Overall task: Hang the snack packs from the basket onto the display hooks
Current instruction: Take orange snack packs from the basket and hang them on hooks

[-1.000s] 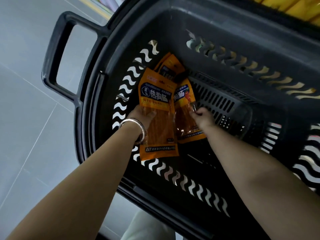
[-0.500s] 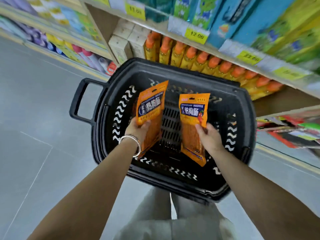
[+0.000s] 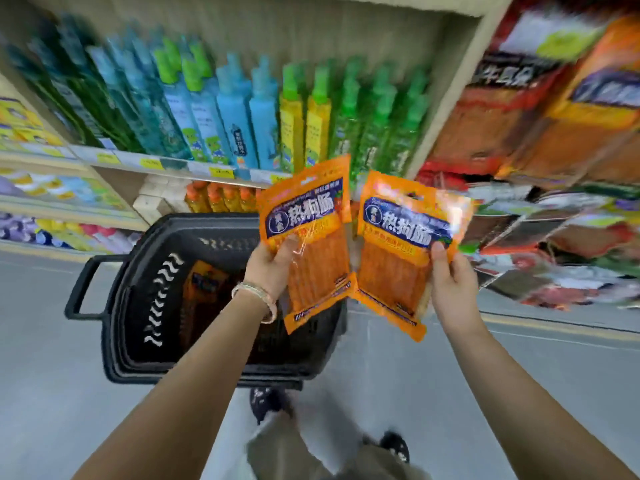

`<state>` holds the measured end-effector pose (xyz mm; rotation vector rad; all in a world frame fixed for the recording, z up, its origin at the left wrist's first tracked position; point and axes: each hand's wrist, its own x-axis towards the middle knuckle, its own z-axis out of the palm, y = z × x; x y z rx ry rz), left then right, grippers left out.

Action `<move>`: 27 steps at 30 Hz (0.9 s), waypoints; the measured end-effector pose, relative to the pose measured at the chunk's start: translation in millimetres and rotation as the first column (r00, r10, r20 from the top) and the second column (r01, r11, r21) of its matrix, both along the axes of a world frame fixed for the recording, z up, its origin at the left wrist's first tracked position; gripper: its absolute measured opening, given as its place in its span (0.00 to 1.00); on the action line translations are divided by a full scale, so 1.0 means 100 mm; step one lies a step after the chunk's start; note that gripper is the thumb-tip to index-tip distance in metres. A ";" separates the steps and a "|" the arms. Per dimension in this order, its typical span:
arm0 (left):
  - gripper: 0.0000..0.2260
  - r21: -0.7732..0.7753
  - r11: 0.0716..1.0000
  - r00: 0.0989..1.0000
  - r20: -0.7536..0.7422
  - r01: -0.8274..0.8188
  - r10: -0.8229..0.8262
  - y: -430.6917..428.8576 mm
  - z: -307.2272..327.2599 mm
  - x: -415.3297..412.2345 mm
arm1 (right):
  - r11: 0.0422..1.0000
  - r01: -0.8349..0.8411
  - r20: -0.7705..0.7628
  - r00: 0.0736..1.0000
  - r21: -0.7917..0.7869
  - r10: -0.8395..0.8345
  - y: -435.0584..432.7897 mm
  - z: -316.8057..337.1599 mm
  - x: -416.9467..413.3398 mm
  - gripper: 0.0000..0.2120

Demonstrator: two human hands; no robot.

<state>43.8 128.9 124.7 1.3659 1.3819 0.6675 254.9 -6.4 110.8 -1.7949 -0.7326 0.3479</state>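
My left hand (image 3: 268, 270) grips an orange snack pack (image 3: 311, 237) by its left edge, thumb on the front. My right hand (image 3: 450, 289) grips a second orange snack pack (image 3: 398, 251) by its right edge. Both packs are upright at chest height, side by side, above the right end of the black basket (image 3: 145, 306) on the floor. At least one more orange pack (image 3: 204, 282) lies inside the basket. Hanging snack packs (image 3: 554, 133) fill the display at the right, blurred; the hooks themselves cannot be made out.
A shelf unit stands ahead with blue, yellow and green bottles (image 3: 242, 109) on top and orange bottles (image 3: 218, 197) below. A wooden upright (image 3: 446, 98) divides it from the hanging display. My feet (image 3: 266, 403) stand on the grey floor behind the basket.
Both hands lifted their packs out of the basket and up to chest height, shifting right toward the hanging display. The view swung upward from the basket to the shelves.
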 end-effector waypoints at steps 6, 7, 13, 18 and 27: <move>0.20 0.085 0.995 0.993 0.098 0.053 -0.061 -0.67 0.59 1.08 | 0.997 0.038 0.081 0.996 0.069 -0.044 -0.89 0.61 0.91 0.06; 0.24 0.109 0.991 0.989 0.122 0.075 -0.088 -0.78 0.70 1.26 | 0.995 0.049 0.098 0.994 0.090 -0.058 -1.02 0.72 1.05 0.06; 0.09 0.251 0.966 0.948 0.287 0.062 -0.135 -1.06 1.42 2.08 | 0.947 0.147 0.161 0.967 0.287 -0.199 -1.43 1.45 1.83 0.10; 0.09 0.297 0.955 0.919 0.381 -0.012 -0.107 -0.92 1.97 2.49 | 0.901 0.167 0.145 0.959 0.400 -0.242 -1.38 1.95 2.37 0.14; 0.08 0.410 0.907 0.861 0.491 -0.093 -0.133 -0.45 2.77 3.07 | 0.780 0.115 0.104 0.969 0.615 -0.225 -0.77 2.93 2.98 0.08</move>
